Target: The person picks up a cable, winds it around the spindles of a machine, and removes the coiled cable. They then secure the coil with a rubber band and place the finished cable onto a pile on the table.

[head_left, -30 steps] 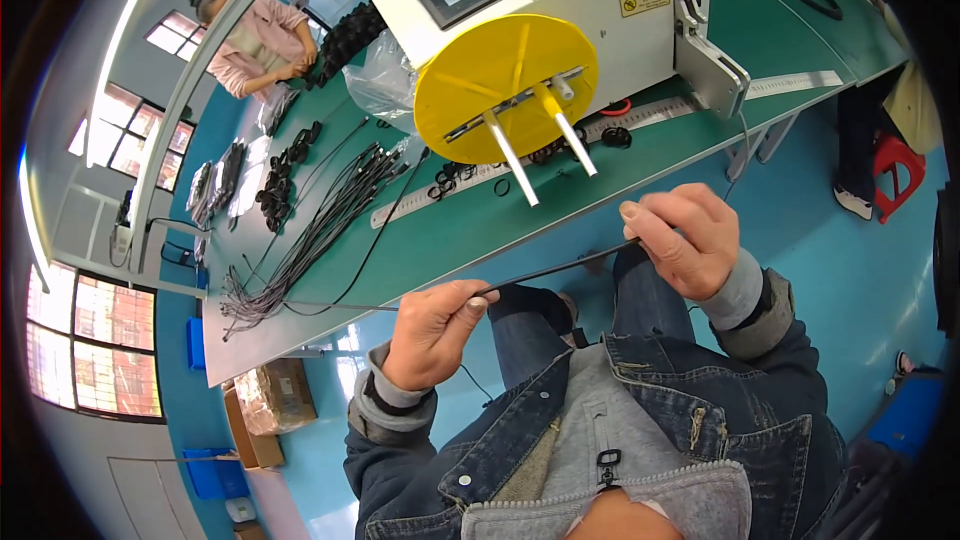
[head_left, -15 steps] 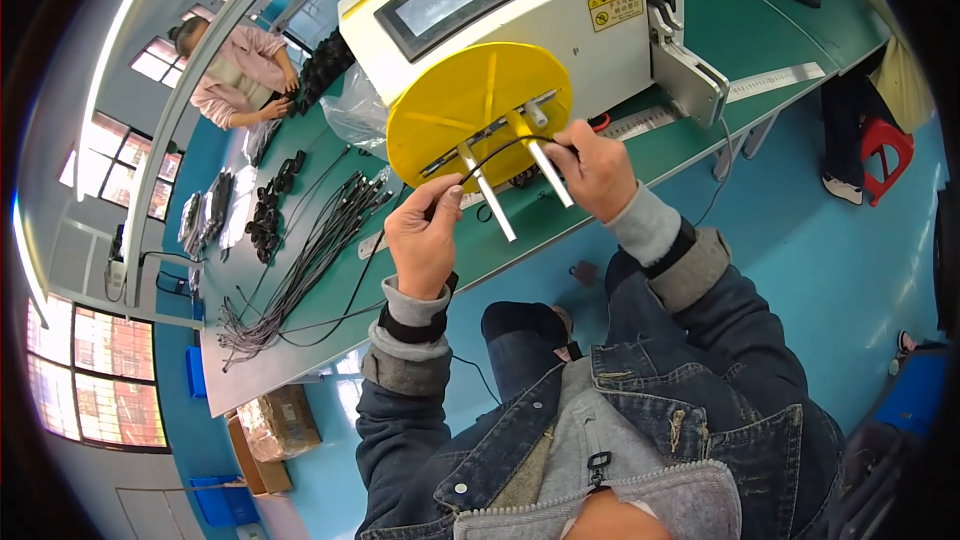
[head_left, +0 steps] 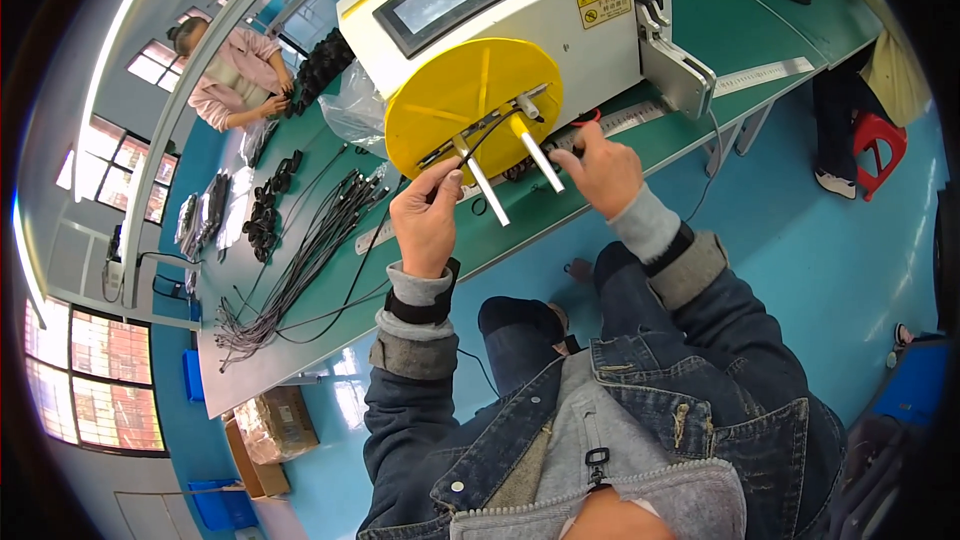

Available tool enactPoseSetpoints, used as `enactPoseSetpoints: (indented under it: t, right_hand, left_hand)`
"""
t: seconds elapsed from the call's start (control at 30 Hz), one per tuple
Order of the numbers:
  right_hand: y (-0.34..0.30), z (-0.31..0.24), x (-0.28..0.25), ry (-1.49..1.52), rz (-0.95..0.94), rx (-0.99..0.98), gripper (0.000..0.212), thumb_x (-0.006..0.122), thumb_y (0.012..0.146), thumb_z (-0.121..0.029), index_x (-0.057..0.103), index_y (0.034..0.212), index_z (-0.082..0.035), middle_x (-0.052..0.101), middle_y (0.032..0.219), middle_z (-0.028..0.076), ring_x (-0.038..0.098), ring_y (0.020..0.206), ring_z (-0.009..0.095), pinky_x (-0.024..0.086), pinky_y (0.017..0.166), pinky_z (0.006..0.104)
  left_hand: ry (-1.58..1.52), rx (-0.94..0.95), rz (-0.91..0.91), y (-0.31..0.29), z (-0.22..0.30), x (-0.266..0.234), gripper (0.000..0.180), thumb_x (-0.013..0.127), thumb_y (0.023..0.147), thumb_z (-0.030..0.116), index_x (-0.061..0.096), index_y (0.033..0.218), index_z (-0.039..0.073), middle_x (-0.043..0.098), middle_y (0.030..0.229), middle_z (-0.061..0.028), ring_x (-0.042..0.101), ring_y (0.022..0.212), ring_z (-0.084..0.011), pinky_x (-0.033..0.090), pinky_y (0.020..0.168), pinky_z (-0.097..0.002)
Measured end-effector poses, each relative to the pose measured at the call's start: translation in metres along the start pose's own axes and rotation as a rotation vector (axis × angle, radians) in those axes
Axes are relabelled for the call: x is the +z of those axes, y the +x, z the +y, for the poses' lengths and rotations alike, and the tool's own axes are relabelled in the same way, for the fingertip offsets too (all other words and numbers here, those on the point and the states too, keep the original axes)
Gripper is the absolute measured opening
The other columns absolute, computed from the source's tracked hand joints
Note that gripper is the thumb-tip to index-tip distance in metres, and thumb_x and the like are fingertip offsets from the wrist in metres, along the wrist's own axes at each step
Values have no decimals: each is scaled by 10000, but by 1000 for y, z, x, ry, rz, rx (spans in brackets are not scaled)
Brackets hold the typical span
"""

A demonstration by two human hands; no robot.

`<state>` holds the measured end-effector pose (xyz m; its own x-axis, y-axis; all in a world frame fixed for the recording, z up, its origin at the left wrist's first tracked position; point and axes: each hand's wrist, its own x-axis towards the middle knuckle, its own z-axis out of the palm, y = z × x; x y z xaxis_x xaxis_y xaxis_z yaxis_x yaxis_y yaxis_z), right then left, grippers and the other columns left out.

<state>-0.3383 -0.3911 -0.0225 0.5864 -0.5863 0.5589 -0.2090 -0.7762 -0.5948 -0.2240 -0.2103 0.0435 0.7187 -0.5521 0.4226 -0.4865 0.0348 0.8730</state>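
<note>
My left hand (head_left: 427, 215) pinches a thin black cable (head_left: 487, 135) between thumb and forefinger, in front of a round yellow disc (head_left: 430, 100). From those fingers the cable bends up and right, reaching the post at the disc's right side. Two silvery rods (head_left: 485, 188) stick out from the disc toward me; my left fingertips are close to the left one. My right hand (head_left: 606, 172) is just right of the other rod, thumb and forefinger apart, with nothing seen in it. The disc is mounted on the front of a white machine (head_left: 600, 60) with a screen (head_left: 445, 2).
A bundle of dark cables (head_left: 300, 265) lies on the green table (head_left: 230, 380) at left, beside black coiled pieces (head_left: 262, 220). Metal rulers (head_left: 765, 77) lie along the table edge. Across the table at left, a person (head_left: 235, 80) handles black items. A red stool (head_left: 880, 155) stands at right.
My right hand has let go of the cable and moved slightly right and down, its fingers opening. The cable's right end now lies by the disc's post. My left hand keeps its pinch.
</note>
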Motion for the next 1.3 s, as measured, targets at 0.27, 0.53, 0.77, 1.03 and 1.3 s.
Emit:
enactPoseSetpoints:
  t: [0.27,0.53,0.77,1.03,1.3]
  right_hand:
    - [-65,27,-11,227,-180,6,181,619,770,-170,517,749,-22,530,532,128,545,480,292,416,455,358]
    - [-90,29,-11,324,-284,63,148,606,768,-132,535,726,-10,534,554,126,536,481,257,412,465,331]
    - [-100,33,-14,353,-345,109,135,597,773,-123,550,746,0,550,577,122,540,496,226,415,477,315]
    - [-106,36,-11,358,-393,143,139,590,780,-126,554,749,5,553,572,111,535,493,200,414,476,300]
    - [-81,18,-22,526,-356,122,131,585,792,-116,551,746,3,541,553,63,520,491,126,402,462,264]
  left_hand:
    - [43,39,70,-6,2,2,166,604,816,50,635,963,-20,607,720,-36,543,635,-76,443,587,-197]
    - [532,456,86,-12,36,-5,177,628,787,57,632,958,9,547,672,-88,512,551,-152,415,522,-245]
    - [580,409,75,-30,35,0,184,623,790,54,629,967,7,516,644,-85,472,523,-154,399,501,-263]
    - [362,335,150,-45,19,13,187,618,791,40,634,973,1,541,674,-84,503,578,-133,415,527,-248]
    - [323,459,193,-31,39,37,180,649,750,10,643,930,-4,566,762,-95,545,643,-171,445,581,-258]
